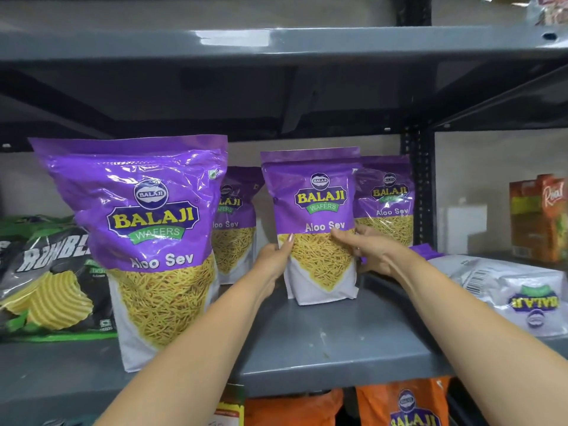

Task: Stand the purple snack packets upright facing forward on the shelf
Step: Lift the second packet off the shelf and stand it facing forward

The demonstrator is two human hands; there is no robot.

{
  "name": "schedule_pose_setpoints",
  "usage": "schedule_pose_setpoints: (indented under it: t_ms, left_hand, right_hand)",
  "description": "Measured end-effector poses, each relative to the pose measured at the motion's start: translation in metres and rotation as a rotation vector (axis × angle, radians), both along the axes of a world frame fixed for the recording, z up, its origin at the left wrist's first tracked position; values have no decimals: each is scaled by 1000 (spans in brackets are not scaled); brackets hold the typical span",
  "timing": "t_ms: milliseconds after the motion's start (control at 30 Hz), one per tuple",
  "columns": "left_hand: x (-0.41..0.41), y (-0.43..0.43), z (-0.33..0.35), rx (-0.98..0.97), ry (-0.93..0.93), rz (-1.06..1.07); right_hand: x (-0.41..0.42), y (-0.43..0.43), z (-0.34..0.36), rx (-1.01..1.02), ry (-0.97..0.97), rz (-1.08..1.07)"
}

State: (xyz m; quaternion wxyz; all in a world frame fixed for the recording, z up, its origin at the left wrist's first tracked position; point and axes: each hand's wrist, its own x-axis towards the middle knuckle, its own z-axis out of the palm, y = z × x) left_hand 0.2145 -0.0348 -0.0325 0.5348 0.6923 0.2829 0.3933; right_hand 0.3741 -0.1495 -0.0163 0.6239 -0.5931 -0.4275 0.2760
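Observation:
Several purple Balaji Aloo Sev packets stand on the grey shelf [322, 342]. The middle packet [313, 198] stands upright, label forward, gripped on its left side by my left hand [273, 262] and on its right side by my right hand [365, 247]. A large packet [147, 222] stands upright near the front left. Behind are two more upright packets, one at the back centre [235, 216] and one at the back right [385, 201]. Another packet [522, 290] lies flat at the right, its back side up and its logo upside down.
A black and green chips bag [49, 272] lies at the left. A red juice carton [541, 216] stands in the bay at the right, beyond a black upright post [419, 186]. Orange packets [402, 401] sit on the shelf below. The upper shelf edge [276, 44] hangs overhead.

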Motion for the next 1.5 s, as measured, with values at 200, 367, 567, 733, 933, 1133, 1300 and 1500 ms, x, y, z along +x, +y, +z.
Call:
schedule_pose_setpoints:
  t_ms: [200,367,567,733,933,1133,1300,1500]
  left_hand:
    - [12,-9,0,6,-55,68]
    - [11,-9,-5,122,-148,-50]
    - [3,-15,-6,112,-170,-75]
    - [-10,-22,-6,114,-109,-69]
    - [-44,-43,-11,164,-147,-129]
    - [-75,-65,-18,209,-190,-78]
    - [-90,-80,-21,201,-236,-75]
    - [-80,-101,-30,242,-291,147]
  right_hand:
    - [-4,4,-4,103,74,-55]
    - [-5,2,-6,112,51,40]
    - [-11,0,-10,113,56,28]
    - [-24,-10,-11,97,23,18]
    - [-49,-26,-21,178,-66,-16]
    - [-79,-48,-26,219,-125,-5]
    - [-97,-61,-27,250,-141,-12]
    - [-107,-72,-25,177,-150,-57]
